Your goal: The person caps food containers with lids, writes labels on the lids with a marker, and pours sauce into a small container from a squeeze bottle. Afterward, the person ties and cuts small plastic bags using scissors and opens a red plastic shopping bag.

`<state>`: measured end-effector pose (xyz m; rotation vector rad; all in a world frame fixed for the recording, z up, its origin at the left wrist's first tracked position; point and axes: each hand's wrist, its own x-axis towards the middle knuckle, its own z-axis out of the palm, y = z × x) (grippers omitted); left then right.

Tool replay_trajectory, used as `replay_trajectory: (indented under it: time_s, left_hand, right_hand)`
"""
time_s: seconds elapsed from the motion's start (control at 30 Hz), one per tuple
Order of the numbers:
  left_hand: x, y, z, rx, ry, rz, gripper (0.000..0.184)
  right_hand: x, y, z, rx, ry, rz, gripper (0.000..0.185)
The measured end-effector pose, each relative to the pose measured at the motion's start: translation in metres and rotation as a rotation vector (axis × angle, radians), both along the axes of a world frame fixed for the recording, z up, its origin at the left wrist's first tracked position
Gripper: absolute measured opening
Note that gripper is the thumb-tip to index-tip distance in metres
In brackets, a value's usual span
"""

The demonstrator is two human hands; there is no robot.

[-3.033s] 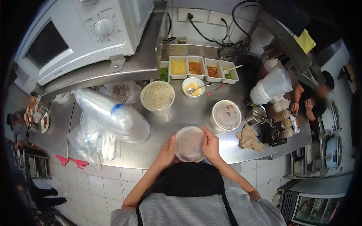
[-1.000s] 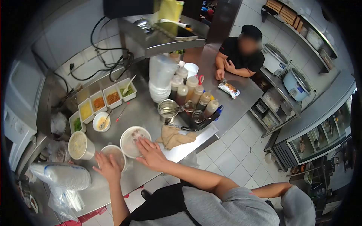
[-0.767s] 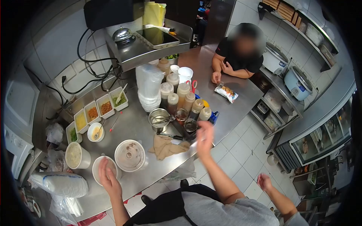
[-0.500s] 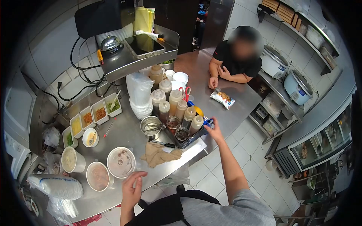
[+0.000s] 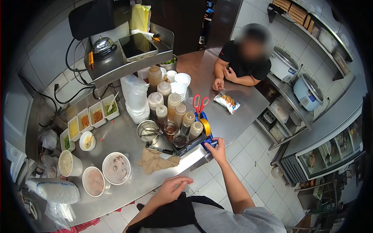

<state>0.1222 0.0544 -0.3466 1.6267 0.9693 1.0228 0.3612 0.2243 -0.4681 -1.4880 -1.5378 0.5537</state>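
My right hand [image 5: 216, 150] pinches the near end of a blue tape dispenser [image 5: 207, 134] with yellow tape, beside the dark tray of sauce bottles. Red-handled scissors [image 5: 200, 104] stand at the dispenser's far end. Nothing is in my left hand [image 5: 171, 190], held in front of the black apron with its fingers stretched to the right. Two lidded round containers, one with pinkish contents [image 5: 93, 181] and a larger one [image 5: 116, 168], stand on the steel counter [image 5: 128, 196]. A brown cloth [image 5: 157, 161] lies by the counter's front edge.
Small topping trays [image 5: 97, 114], a tall lidded tub [image 5: 70, 163], bagged containers [image 5: 136, 99] and a metal pot [image 5: 148, 131] stand on the counter. A co-worker [image 5: 248, 58] leans at the far side by a snack bag [image 5: 227, 103]. A raised shelf [image 5: 116, 66] overhangs the back.
Both hands have left the lidded containers. My right hand has moved right to the blue dispenser, and my left hand has drawn back toward my body. The view has turned right.
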Motion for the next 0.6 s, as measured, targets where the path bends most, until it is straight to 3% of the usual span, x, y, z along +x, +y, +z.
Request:
replay_trajectory:
  time_s: [0.17, 0.33, 0.43, 0.6]
  left_hand:
    - [0.054, 0.041, -0.067, -0.459, -0.386, -0.265, 0.026]
    - [0.097, 0.101, -0.104, -0.946, -0.779, -0.300, 0.043]
    - [0.119, 0.127, -0.117, -1.035, -0.886, -0.169, 0.054]
    - [0.143, 0.143, -0.132, -1.008, -0.918, 0.027, 0.050]
  right_hand:
    - [0.026, 0.027, 0.004, -0.418, 0.298, 0.186, 0.026]
    - [0.046, -0.013, 0.032, -0.350, 0.556, 0.240, 0.019]
    - [0.091, -0.087, 0.064, -0.510, 0.531, 0.335, 0.017]
    - [0.143, -0.171, 0.079, -0.754, 0.702, 0.221, 0.013]
